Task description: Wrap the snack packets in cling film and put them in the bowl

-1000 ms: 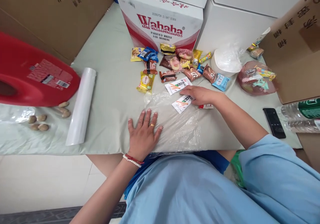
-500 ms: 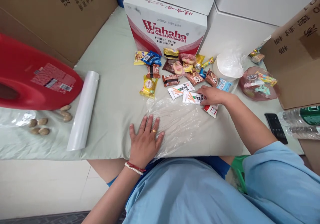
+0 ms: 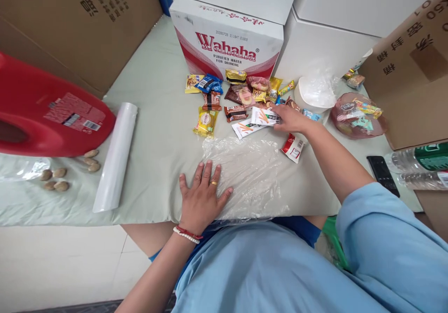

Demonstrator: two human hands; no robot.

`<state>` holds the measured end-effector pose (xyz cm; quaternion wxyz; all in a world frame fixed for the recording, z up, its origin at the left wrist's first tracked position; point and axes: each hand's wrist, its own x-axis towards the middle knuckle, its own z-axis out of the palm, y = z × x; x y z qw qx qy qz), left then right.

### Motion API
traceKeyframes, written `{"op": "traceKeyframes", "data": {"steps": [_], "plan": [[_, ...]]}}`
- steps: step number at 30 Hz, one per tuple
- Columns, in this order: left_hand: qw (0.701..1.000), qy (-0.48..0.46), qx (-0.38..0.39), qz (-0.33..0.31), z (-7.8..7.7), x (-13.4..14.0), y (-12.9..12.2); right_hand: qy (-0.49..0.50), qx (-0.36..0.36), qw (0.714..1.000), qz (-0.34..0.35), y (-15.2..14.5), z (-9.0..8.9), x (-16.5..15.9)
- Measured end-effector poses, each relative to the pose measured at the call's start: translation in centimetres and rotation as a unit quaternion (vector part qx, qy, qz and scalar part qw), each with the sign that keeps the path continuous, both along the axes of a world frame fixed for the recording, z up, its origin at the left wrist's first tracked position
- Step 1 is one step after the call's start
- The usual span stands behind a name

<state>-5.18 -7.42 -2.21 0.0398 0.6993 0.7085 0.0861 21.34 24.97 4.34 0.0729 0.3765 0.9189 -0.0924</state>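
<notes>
My left hand (image 3: pixel 200 194) lies flat with fingers spread, on the left edge of a clear plastic bag (image 3: pixel 250 177) at the table's front. My right hand (image 3: pixel 290 118) is closed on the right end of a white snack packet (image 3: pixel 262 116) with orange sticks printed on it. A second white snack packet (image 3: pixel 245 128) like it lies just below, partly covered. Nearer to me rests a red and white snack packet (image 3: pixel 293 148). Behind my right hand is a heap of small wrapped snacks, among them a yellow packet (image 3: pixel 206 121) and a brown packet (image 3: pixel 235 113).
A Wahaba-style carton reading "Wahaha" (image 3: pixel 227 47) stands behind the snacks. To the right are a white bowl (image 3: pixel 308 93), a pink bag of sweets (image 3: pixel 357 117), a phone (image 3: pixel 383 175) and plastic bottles (image 3: pixel 427 159). At left are a plastic roll (image 3: pixel 117 159), a red jug (image 3: pixel 52 107) and walnut-like nuts (image 3: pixel 60 173).
My right hand has moved away from me and slightly left, carrying the white packet farther back over the other one. The red and white packet is now uncovered. My left hand stays put.
</notes>
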Motion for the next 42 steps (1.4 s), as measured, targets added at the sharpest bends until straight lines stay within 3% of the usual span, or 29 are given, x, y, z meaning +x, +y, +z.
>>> {"op": "traceKeyframes", "data": {"steps": [7,11,15,18,24,27,34,37,42], "plan": [[1.0,0.0,0.009,-0.001,0.0,0.0,0.0,-0.081,-0.033,0.991,0.1,-0.5,0.6,-7.3],[1.0,-0.005,0.013,0.0,0.1,0.0,0.1,-0.116,-0.011,0.99,0.084,-2.0,0.8,-8.4],[1.0,-0.021,0.022,-0.004,0.1,-0.1,0.1,-0.147,0.025,0.987,0.054,-3.3,1.7,-7.2],[0.999,-0.041,0.03,-0.002,0.0,-0.1,0.1,-0.141,0.04,0.988,0.041,-3.0,3.2,-4.8],[0.998,-0.049,0.03,0.0,0.1,-0.1,0.1,-0.163,0.071,0.98,-0.086,2.6,5.8,0.4],[0.999,-0.038,0.026,0.0,0.2,-0.1,0.1,-0.146,0.082,0.979,-0.114,5.2,5.0,-1.1],[1.0,-0.021,0.007,0.005,0.3,-0.1,0.2,-0.111,0.092,0.979,-0.147,7.1,1.4,-10.2],[1.0,-0.027,0.005,0.006,0.4,0.0,0.2,-0.111,0.112,0.976,-0.152,7.0,0.6,-10.7],[0.999,-0.044,0.008,0.009,0.5,0.0,0.2,-0.115,0.134,0.98,-0.092,5.7,0.0,-8.8]]}}
